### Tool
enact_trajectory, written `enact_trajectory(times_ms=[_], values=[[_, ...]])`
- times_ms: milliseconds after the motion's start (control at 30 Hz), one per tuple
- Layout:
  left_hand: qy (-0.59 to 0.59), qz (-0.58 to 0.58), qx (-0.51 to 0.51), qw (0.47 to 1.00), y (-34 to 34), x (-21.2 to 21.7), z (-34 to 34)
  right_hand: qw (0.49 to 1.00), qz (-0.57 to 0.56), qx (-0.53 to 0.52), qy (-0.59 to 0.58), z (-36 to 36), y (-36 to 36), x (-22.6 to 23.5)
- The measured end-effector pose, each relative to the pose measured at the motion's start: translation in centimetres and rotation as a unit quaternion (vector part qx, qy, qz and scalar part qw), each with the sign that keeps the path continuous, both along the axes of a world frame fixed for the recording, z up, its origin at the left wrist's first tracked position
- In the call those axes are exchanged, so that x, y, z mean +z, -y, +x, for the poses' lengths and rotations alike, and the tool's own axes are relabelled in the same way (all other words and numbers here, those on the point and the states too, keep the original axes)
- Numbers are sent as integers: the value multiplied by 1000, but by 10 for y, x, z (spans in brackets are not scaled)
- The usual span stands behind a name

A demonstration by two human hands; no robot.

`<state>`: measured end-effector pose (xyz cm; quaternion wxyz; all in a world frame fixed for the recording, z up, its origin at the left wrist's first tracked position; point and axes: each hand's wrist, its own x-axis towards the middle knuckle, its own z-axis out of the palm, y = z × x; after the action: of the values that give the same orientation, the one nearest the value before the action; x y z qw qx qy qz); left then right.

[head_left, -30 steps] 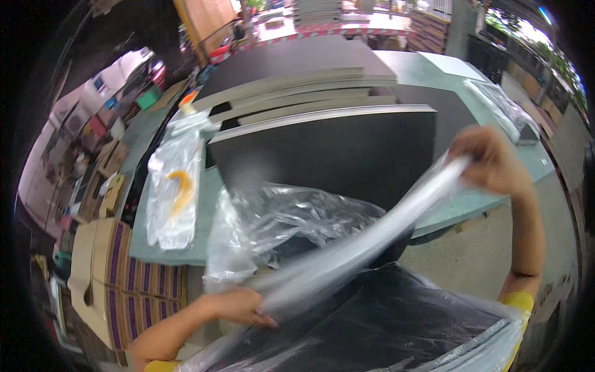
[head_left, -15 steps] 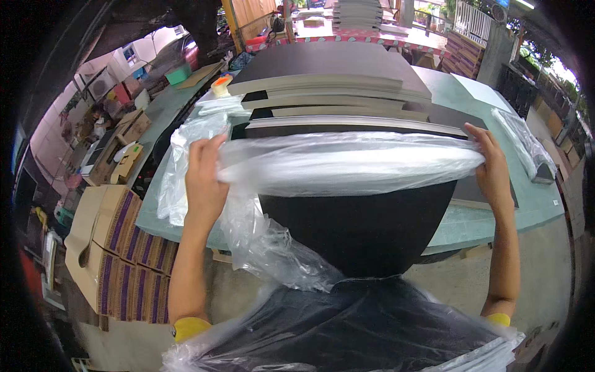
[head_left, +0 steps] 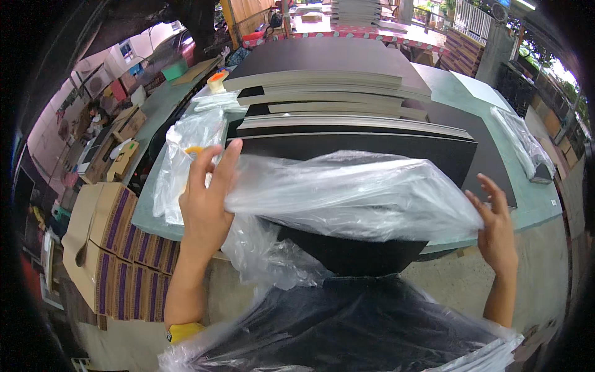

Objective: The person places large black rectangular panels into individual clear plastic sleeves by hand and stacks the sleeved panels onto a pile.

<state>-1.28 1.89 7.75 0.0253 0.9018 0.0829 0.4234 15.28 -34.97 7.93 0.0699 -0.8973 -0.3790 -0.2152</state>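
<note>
A clear plastic bag (head_left: 353,198) is stretched wide between my two hands, puffed over the near end of a black board (head_left: 359,257) that juts past the table's front edge. My left hand (head_left: 207,198) holds the bag's left end with its fingers pointing up. At the bag's right tip, my right hand (head_left: 496,232) holds on with its fingers spread. The board tops a stack of dark boards (head_left: 334,80) lying on the green table (head_left: 530,204). A loose fold of the bag hangs down under my left hand.
Another clear bag (head_left: 186,155) with something yellow inside lies on the table's left side, a tape roll (head_left: 217,80) behind it. A third bag (head_left: 520,142) lies at right. Striped cardboard boxes (head_left: 111,248) stand lower left. A plastic-wrapped dark bundle (head_left: 353,328) fills the bottom.
The bag went from a diagonal stretch to a level one across the board's end. Both hands have since dropped lower and nearer, pulling the bag over the board's near edge.
</note>
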Motion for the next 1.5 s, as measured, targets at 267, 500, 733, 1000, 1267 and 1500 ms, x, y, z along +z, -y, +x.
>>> enact_trajectory(times_ms=[267, 500, 733, 1000, 1267, 1500], values=[[-83, 39, -59, 994, -36, 4, 36, 987, 107, 96, 66, 47, -47, 26], [-16, 19, -26, 999, -27, 13, 37, 988, 136, 60, -40, 65, -48, 4], [-39, -13, -46, 998, -38, 10, 33, 984, 168, 42, 31, 64, -54, 7], [62, 23, -52, 996, -14, -3, 3, 966, 202, 13, 159, 23, -32, -13], [142, 46, -32, 988, -3, -15, -10, 956, 170, -6, 237, 1, -7, -22], [134, 143, -4, 981, 0, -8, -30, 950, 187, 36, 247, 3, 3, -21]])
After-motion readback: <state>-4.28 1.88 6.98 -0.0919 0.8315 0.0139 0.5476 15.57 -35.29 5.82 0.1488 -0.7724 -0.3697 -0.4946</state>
